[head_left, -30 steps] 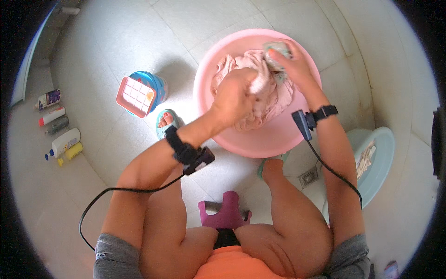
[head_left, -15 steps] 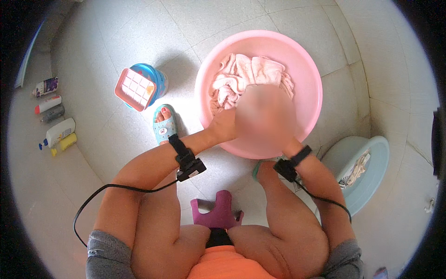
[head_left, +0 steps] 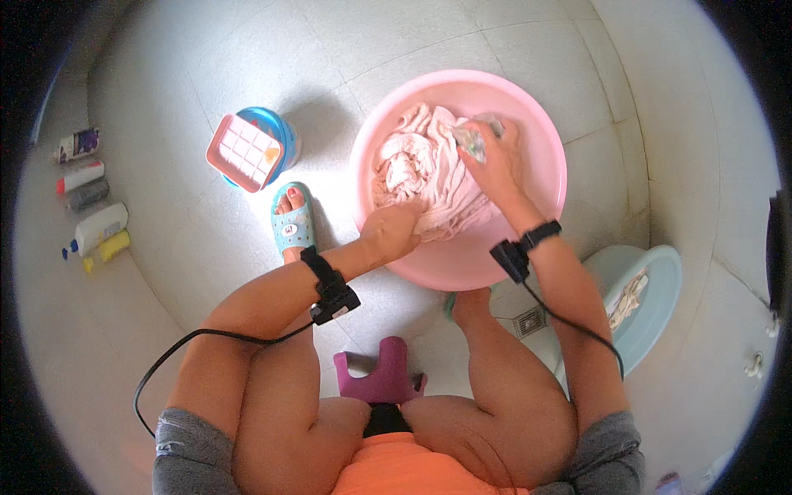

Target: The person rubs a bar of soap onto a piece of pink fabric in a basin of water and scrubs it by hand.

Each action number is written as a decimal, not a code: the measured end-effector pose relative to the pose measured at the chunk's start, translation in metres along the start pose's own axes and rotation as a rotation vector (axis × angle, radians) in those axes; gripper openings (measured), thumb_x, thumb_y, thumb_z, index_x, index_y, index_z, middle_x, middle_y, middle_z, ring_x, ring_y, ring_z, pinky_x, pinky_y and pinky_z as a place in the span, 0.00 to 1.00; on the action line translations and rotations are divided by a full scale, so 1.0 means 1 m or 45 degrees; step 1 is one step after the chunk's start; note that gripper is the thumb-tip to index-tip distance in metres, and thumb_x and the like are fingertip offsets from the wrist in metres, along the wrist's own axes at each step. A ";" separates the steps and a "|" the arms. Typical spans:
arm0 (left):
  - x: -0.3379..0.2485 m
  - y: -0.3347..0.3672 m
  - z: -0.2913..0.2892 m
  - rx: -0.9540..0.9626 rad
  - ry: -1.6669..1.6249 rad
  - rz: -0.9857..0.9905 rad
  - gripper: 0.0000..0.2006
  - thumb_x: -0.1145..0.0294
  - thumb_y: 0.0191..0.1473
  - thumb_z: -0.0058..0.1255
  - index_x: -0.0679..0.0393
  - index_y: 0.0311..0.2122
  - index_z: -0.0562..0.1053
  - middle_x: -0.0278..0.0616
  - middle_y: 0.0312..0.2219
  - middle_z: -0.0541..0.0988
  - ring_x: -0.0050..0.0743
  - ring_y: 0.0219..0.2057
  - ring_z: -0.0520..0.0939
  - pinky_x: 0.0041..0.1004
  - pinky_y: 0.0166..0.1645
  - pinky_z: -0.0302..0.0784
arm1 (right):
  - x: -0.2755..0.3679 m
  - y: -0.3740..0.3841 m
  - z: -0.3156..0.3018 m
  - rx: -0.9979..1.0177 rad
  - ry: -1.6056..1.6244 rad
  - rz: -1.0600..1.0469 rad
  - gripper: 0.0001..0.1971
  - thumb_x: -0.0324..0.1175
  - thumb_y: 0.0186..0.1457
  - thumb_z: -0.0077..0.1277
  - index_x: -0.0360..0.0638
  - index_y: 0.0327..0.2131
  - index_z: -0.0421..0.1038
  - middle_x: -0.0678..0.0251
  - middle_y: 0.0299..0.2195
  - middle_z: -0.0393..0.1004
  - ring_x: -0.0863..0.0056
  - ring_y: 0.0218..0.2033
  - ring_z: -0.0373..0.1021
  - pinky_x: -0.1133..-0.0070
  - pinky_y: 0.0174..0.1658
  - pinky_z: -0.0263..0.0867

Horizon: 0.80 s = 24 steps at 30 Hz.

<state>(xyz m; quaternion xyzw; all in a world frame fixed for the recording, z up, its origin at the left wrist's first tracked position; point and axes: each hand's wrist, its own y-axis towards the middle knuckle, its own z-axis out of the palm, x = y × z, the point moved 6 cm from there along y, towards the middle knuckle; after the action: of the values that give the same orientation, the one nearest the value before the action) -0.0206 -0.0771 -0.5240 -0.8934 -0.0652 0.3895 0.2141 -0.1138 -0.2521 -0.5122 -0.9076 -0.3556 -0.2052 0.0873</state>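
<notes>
A pale pink wet cloth point(head_left: 441, 177), perhaps a towel, lies bunched and partly spread in the round pink basin point(head_left: 540, 239). At the basin's near left side my left hand point(head_left: 394, 229) is closed on the cloth's edge; its fingertips are hidden in the folds. My right hand point(head_left: 499, 161) is over the right part of the cloth. Its fingers are wrapped round a small whitish, see-through object with green specks point(head_left: 470, 142), whose kind I cannot make out.
A pink soap dish point(head_left: 245, 153) rests on a blue bucket point(head_left: 287, 140) at left. Several bottles point(head_left: 101, 229) lie along the left wall. A pale blue basin point(head_left: 660, 309) with clothes leans at right. Beneath me is a purple stool point(head_left: 384, 371), near a floor drain point(head_left: 529, 322).
My hands have moved apart: the right went up and right over the cloth, the left stays near the rim. The cloth now spreads further toward me.
</notes>
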 end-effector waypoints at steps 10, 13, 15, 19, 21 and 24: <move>-0.001 0.002 -0.003 0.161 0.004 -0.035 0.28 0.42 0.49 0.52 0.61 0.40 0.72 0.53 0.35 0.78 0.52 0.38 0.79 0.43 0.44 0.73 | 0.012 -0.023 -0.015 0.138 0.443 -0.110 0.41 0.41 0.36 0.69 0.47 0.56 0.62 0.53 0.55 0.61 0.54 0.57 0.59 0.65 0.59 0.55; -0.002 0.002 -0.003 0.166 0.011 -0.039 0.27 0.43 0.49 0.53 0.61 0.39 0.72 0.54 0.34 0.78 0.53 0.39 0.79 0.43 0.44 0.73 | -0.005 -0.007 -0.009 0.338 0.524 -0.052 0.45 0.46 0.34 0.70 0.42 0.57 0.61 0.52 0.55 0.64 0.58 0.59 0.58 0.68 0.60 0.55; -0.001 0.002 -0.002 0.142 0.029 -0.005 0.22 0.52 0.48 0.53 0.60 0.41 0.71 0.55 0.33 0.78 0.54 0.37 0.80 0.44 0.43 0.74 | -0.018 -0.004 0.003 0.662 0.726 0.256 0.44 0.48 0.35 0.69 0.42 0.56 0.61 0.53 0.55 0.64 0.59 0.58 0.60 0.70 0.59 0.56; 0.002 0.002 0.001 0.111 0.046 0.045 0.18 0.62 0.47 0.53 0.59 0.42 0.69 0.56 0.30 0.78 0.56 0.33 0.80 0.46 0.41 0.75 | 0.001 -0.010 0.011 0.712 0.738 0.291 0.42 0.44 0.34 0.70 0.42 0.54 0.62 0.54 0.54 0.65 0.59 0.57 0.61 0.70 0.58 0.59; 0.005 0.000 0.003 0.079 0.028 0.048 0.19 0.61 0.47 0.54 0.60 0.43 0.69 0.56 0.29 0.78 0.56 0.33 0.80 0.46 0.40 0.75 | 0.036 -0.023 0.006 0.477 0.454 0.001 0.39 0.39 0.36 0.69 0.43 0.53 0.62 0.54 0.50 0.66 0.56 0.53 0.63 0.68 0.55 0.61; 0.001 0.002 0.002 0.097 0.005 0.038 0.21 0.61 0.46 0.54 0.60 0.44 0.68 0.56 0.29 0.78 0.57 0.33 0.80 0.46 0.40 0.75 | 0.064 -0.052 0.013 0.328 0.167 0.058 0.37 0.33 0.37 0.66 0.43 0.53 0.61 0.55 0.47 0.66 0.53 0.50 0.63 0.66 0.53 0.61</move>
<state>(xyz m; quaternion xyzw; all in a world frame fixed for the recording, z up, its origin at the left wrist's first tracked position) -0.0216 -0.0782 -0.5264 -0.8862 -0.0364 0.3931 0.2424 -0.1022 -0.1712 -0.4952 -0.8814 -0.3518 -0.2148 0.2307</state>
